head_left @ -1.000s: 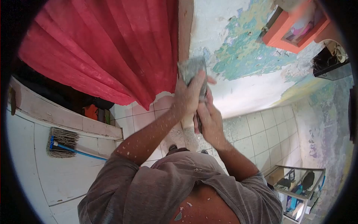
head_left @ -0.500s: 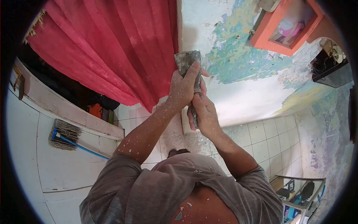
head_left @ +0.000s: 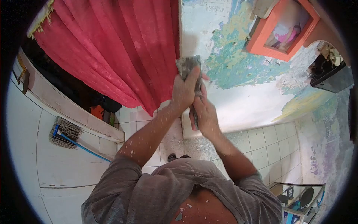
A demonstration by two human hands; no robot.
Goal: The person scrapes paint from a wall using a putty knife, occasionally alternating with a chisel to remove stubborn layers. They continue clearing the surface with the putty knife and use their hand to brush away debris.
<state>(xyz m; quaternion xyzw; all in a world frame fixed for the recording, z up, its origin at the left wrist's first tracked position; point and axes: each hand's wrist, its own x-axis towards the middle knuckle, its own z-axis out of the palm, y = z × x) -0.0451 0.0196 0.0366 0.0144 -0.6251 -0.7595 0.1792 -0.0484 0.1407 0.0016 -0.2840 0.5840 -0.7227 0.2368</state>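
Note:
A wide, stained putty knife (head_left: pixel 189 64) points away from me, its blade near the wall's edge beside the curtain. My left hand (head_left: pixel 184 90) is closed around its upper part, with the thumb stretched along the blade. Lower down, my right hand (head_left: pixel 206 115) is wrapped round the handle, most of which the fingers hide. Pale flakes speckle both forearms and my grey shirt. To the right of the blade, the wall (head_left: pixel 238 63) has patches of green, yellow and bare white where the paint has peeled.
A red curtain (head_left: pixel 112 48) hangs at the left. An orange-framed picture (head_left: pixel 257 41) and a black box (head_left: pixel 330 78) are at upper right. At the left a mop (head_left: pixel 65 132) with a blue handle leans; a glass-topped stand (head_left: pixel 298 194) is at lower right. White debris litters the tiled floor (head_left: pixel 195 147).
The view has shifted slightly, so the wall and curtain sit a little lower. Both hands still grip the putty knife, and my shoes now show below.

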